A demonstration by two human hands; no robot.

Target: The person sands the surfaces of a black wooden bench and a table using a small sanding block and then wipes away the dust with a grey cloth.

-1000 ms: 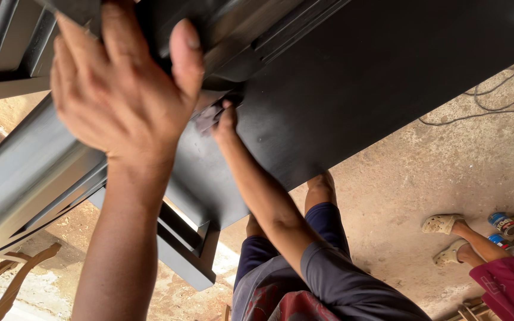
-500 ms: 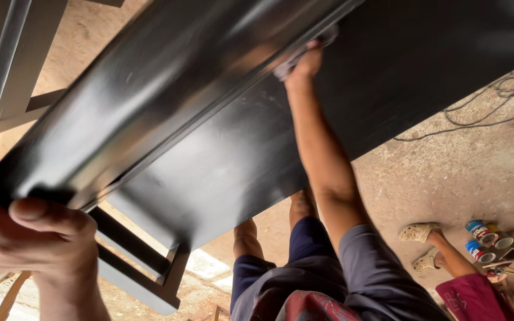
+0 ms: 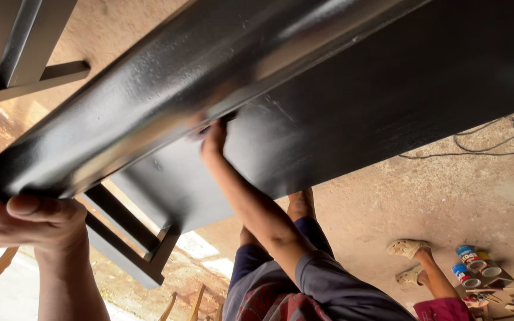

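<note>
Glossy black painted metal frame (image 3: 168, 113), long and box-sectioned, is held up across the view, above a dusty concrete floor (image 3: 400, 196). A slip could be caused by the slick coat, and the coat itself could be smeared by fingers. Its near end is gripped by the left hand (image 3: 13, 223), thumb curled under. The right hand (image 3: 212, 134) is pressed against its underside edge; its fingers are hidden, so their closure cannot be told.
</note>
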